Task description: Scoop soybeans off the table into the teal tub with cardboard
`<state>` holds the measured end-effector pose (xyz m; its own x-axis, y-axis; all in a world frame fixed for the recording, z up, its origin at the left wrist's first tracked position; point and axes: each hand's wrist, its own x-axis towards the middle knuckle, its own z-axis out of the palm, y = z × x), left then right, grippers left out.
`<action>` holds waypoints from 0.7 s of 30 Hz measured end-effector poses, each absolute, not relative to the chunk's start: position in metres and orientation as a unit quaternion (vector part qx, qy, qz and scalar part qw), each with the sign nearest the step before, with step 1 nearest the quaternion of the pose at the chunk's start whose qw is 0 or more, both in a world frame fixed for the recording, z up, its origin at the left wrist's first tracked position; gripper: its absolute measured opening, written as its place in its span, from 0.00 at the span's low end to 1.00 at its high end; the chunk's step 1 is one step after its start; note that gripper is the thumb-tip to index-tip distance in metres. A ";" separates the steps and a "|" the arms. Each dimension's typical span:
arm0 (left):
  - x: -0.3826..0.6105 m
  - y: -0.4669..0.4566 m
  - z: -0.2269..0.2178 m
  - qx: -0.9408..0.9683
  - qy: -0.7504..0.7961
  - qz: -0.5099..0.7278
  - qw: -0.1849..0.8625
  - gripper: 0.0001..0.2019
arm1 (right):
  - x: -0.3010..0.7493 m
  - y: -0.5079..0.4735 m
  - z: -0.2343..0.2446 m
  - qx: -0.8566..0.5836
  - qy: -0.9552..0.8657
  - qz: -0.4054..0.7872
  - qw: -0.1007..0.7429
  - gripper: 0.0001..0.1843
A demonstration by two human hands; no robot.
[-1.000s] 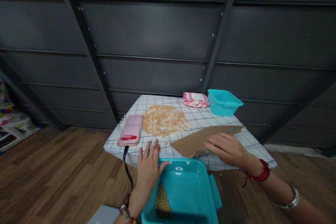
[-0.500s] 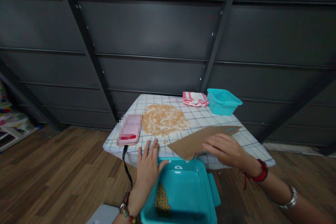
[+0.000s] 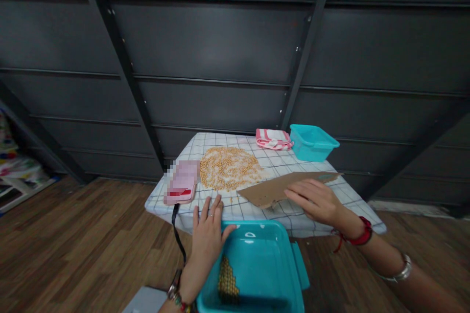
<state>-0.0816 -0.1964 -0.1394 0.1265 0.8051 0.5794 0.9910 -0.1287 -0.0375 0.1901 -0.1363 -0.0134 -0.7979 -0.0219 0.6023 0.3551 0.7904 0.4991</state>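
Note:
Gripping a torn piece of brown cardboard (image 3: 271,189), my right hand (image 3: 316,200) holds it tilted low over the table's right half. My left hand (image 3: 207,227) lies flat with fingers spread at the table's front edge, its thumb over the rim of a teal plastic tub (image 3: 264,264). Small round golden beads (image 3: 228,281) sit in that tub's lower left corner. A wide patch of similar golden beads (image 3: 229,166) is spread on the checked cloth (image 3: 227,212), left of the cardboard's tip. A few loose ones lie near my left fingertips.
A pink phone-like case (image 3: 185,176) with a black strap (image 3: 177,234) lies at the table's left. A folded pink-and-white towel (image 3: 273,139) and a smaller turquoise basket (image 3: 312,144) stand at the back right. Behind rises a dark panelled wall (image 3: 213,39).
My right hand has lifted the cardboard slightly up and away from the tub's rim, so its lower edge is now over the cloth. My left hand has hardly moved.

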 end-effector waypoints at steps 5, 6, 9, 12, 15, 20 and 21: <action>-0.082 -0.196 -0.140 -0.720 -0.622 -0.214 0.222 0.30 | 0.189 -0.134 -0.017 -0.095 -0.900 -0.307 0.293 0.14; -0.082 -0.196 -0.139 -0.721 -0.621 -0.213 0.221 0.30 | 0.190 -0.133 -0.018 -0.100 -0.898 -0.310 0.295 0.14; -0.083 -0.197 -0.139 -0.722 -0.623 -0.211 0.216 0.29 | 0.194 -0.131 -0.020 -0.112 -0.892 -0.313 0.306 0.16; -0.083 -0.197 -0.139 -0.722 -0.622 -0.214 0.213 0.29 | 0.196 -0.132 -0.021 -0.113 -0.896 -0.298 0.309 0.18; -0.083 -0.196 -0.139 -0.723 -0.620 -0.213 0.219 0.30 | 0.194 -0.135 -0.021 -0.105 -0.903 -0.286 0.304 0.17; -0.084 -0.197 -0.140 -0.722 -0.621 -0.211 0.218 0.29 | 0.186 -0.132 -0.018 -0.099 -0.898 -0.288 0.317 0.15; -0.084 -0.197 -0.140 -0.723 -0.621 -0.211 0.216 0.29 | 0.185 -0.132 -0.018 -0.102 -0.897 -0.286 0.320 0.15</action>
<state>-0.0837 -0.1969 -0.1404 0.1402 0.8066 0.5742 0.9894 -0.1360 -0.0506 0.1848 -0.1321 -0.0176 -0.7743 -0.0011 0.6328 0.3656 0.8154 0.4489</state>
